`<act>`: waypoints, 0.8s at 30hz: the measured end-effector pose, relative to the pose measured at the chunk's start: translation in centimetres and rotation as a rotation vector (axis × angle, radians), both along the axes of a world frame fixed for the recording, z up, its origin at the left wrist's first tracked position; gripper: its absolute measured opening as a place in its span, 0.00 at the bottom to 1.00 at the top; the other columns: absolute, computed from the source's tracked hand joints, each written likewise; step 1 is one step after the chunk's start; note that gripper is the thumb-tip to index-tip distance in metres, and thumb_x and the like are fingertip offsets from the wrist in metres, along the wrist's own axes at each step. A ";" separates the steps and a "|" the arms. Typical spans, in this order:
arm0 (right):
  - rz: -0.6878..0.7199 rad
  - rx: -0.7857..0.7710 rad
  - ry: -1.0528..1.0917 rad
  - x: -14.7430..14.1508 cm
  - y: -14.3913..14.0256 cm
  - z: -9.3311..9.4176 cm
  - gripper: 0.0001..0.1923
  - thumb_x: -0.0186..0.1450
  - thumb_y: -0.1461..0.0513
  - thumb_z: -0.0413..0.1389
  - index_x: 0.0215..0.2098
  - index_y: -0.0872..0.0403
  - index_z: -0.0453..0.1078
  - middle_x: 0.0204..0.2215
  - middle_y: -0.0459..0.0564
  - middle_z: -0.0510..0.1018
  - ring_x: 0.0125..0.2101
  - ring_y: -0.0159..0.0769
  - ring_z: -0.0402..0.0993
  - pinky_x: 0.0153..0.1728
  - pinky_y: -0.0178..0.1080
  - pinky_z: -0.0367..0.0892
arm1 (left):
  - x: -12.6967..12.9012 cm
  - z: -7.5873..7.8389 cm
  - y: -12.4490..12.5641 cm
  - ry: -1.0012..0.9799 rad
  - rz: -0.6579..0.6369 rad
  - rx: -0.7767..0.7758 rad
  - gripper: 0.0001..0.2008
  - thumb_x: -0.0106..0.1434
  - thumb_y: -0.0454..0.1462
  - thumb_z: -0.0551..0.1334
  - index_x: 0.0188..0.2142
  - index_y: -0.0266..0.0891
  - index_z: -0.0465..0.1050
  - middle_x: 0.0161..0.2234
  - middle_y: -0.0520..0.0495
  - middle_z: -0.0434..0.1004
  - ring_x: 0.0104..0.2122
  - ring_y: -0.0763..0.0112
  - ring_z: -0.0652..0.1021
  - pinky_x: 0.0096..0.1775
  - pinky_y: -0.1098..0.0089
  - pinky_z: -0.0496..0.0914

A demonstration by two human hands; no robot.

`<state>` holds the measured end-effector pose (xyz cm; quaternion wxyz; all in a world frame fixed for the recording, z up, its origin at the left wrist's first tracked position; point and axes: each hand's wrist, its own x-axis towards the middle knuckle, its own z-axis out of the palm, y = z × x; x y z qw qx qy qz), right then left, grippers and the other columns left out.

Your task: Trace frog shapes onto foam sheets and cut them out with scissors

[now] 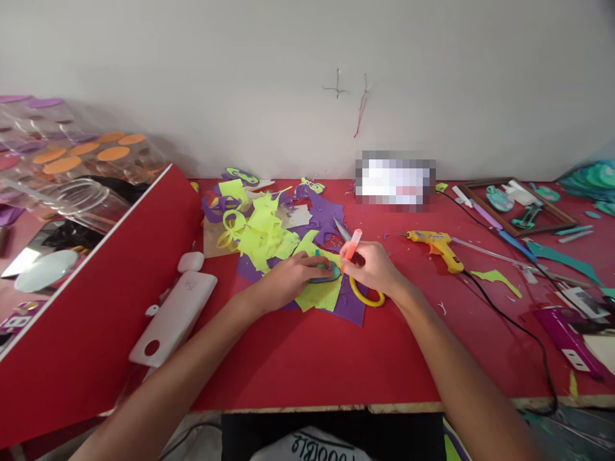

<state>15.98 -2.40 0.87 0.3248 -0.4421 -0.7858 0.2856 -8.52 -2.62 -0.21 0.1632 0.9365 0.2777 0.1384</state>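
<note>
My right hand (372,266) is closed around an orange pen (353,242), its tip down near a small teal oval piece (327,274). Fingers of my left hand (288,278) press that piece against a yellow-green foam sheet (319,296). Purple foam (353,310) lies underneath. A scissors handle, a yellow loop (369,299), shows below my right hand, and a pointed grey blade (341,228) sticks out above it. My fingers partly hide the teal piece.
Behind my hands lies a heap of yellow-green scraps (262,230) and purple scraps (324,211). To the right are a yellow glue gun (435,248) with a cord and a wooden frame (552,225). A white power bank (175,320) leans near a red divider (106,282) on the left.
</note>
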 end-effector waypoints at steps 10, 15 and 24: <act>0.029 -0.002 0.011 1.1 -0.7 -0.5 0.06 0.66 0.60 0.55 0.33 0.53 0.72 0.21 0.43 0.71 0.19 0.29 0.61 0.22 0.34 0.58 | -0.3 -0.6 2.4 -0.199 -0.084 -0.184 0.17 0.74 0.33 0.54 0.50 0.45 0.81 0.54 0.42 0.79 0.51 0.65 0.79 0.50 0.67 0.74; 0.004 -0.008 -0.002 1.4 -0.9 -0.5 0.05 0.65 0.62 0.55 0.32 0.53 0.72 0.23 0.45 0.75 0.19 0.29 0.61 0.22 0.34 0.58 | -0.8 -0.6 2.3 -0.160 -0.117 -0.156 0.18 0.75 0.34 0.53 0.54 0.47 0.79 0.56 0.44 0.79 0.52 0.64 0.78 0.55 0.62 0.71; 0.035 -0.028 -0.015 1.0 -1.6 -0.6 0.06 0.66 0.61 0.56 0.32 0.53 0.73 0.24 0.45 0.76 0.21 0.29 0.63 0.24 0.34 0.59 | -0.7 -0.4 2.2 -0.148 -0.109 -0.158 0.18 0.75 0.34 0.52 0.54 0.45 0.78 0.57 0.44 0.78 0.50 0.65 0.78 0.51 0.65 0.71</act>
